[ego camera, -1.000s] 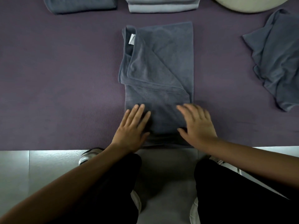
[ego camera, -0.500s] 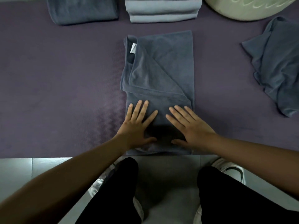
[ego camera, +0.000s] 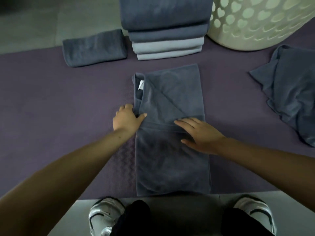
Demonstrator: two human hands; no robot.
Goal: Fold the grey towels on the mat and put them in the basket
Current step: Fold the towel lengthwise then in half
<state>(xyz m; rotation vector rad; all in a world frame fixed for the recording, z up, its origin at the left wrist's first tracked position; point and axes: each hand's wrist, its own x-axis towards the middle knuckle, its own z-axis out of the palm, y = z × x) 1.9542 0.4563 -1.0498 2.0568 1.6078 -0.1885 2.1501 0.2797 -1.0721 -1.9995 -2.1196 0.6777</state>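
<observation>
Towel [ego camera: 172, 150] lies lengthwise away from the person; left hand [ego camera: 127, 120] pinches its edge (right hand [ego camera: 202, 135] flat).

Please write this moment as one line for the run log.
phase: folding | left hand: grips towel left edge | right hand: flat on towel | basket: not reached

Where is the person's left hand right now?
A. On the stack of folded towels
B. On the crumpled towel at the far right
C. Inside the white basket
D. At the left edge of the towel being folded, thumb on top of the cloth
D: the left hand sits at the left edge of the towel in the middle of the mat, with its thumb lying on the cloth, far from the basket.
</observation>
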